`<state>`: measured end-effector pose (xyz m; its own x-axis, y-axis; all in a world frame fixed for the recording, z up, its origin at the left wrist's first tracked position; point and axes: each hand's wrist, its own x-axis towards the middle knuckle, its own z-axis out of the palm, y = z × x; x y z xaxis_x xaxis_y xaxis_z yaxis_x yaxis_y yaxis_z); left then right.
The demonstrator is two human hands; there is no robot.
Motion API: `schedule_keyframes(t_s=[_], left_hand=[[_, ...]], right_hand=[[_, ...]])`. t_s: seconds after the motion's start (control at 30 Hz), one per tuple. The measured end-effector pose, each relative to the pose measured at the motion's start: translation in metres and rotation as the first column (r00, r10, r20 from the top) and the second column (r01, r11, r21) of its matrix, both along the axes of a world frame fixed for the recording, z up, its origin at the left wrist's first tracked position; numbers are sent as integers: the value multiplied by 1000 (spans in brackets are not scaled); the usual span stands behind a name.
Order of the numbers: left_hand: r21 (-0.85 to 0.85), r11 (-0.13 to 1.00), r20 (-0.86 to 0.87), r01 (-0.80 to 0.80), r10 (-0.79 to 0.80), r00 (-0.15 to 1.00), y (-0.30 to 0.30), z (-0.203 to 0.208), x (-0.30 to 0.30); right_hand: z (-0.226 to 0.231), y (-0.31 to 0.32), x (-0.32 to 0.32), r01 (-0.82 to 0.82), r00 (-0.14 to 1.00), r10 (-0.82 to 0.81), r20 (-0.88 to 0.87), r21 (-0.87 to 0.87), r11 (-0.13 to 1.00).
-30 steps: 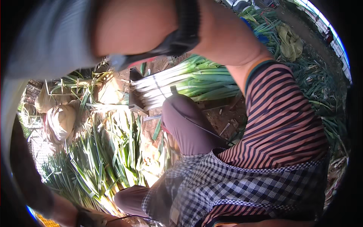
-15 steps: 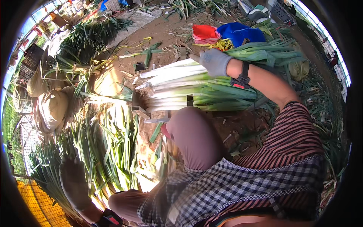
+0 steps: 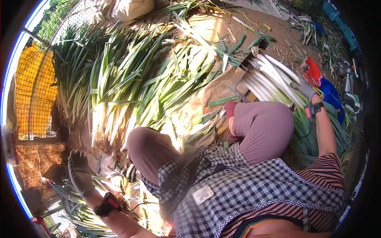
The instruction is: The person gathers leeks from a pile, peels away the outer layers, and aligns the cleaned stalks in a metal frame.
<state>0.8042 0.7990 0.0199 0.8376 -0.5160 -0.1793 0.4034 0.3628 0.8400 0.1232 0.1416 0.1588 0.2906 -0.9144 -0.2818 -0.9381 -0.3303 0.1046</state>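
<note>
My left hand [image 3: 80, 173], in a grey glove, is raised at the lower left with its fingers stretched out, near the root ends of a pile of leeks [image 3: 115, 115]. Nothing shows in it. At the right, my gloved right hand [image 3: 306, 88] is at the far side of a bundle of leeks [image 3: 270, 81], thumb and fingers apart. The bundle lies in a metal frame [image 3: 238, 75], white root ends at the frame's end. Part of the bundle is hidden behind my bent knee [image 3: 270, 121].
Red cloth [image 3: 313, 71] and blue cloth [image 3: 331, 95] lie beyond my right hand. More leeks [image 3: 85, 208] lie below my left hand. A pale sack [image 3: 131, 8] stands at the top. Yellow netting [image 3: 33, 93] hangs at the left; loose leaves litter the brown ground.
The view has swung to the left, so the leek bundle now appears farther right. My left hand is now beside the leeks' root ends; my right hand stays by the bundle.
</note>
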Motion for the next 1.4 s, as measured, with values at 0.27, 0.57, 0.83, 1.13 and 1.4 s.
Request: schedule_keyframes(t_s=[0.27,0.57,0.83,1.13,1.4], left_hand=[[364,870,-311,-332,450,837,108,-124,-47],[477,871,-370,-119,321,872,111,-234,-44],[701,684,7,203,-291,957,-13,-323,-21],[767,461,603,-446,-279,748,-99,-304,38],[721,281,690,-633,-374,620,-106,-277,225]], right_hand=[[40,-42,70,-115,987,101,-124,-113,987],[84,161,416,-766,643,766,-11,10,643],[-115,237,560,-818,86,996,15,572,62],[-270,260,692,-775,30,988,149,628,-72],[-294,281,838,-978,-97,983,154,167,-122]])
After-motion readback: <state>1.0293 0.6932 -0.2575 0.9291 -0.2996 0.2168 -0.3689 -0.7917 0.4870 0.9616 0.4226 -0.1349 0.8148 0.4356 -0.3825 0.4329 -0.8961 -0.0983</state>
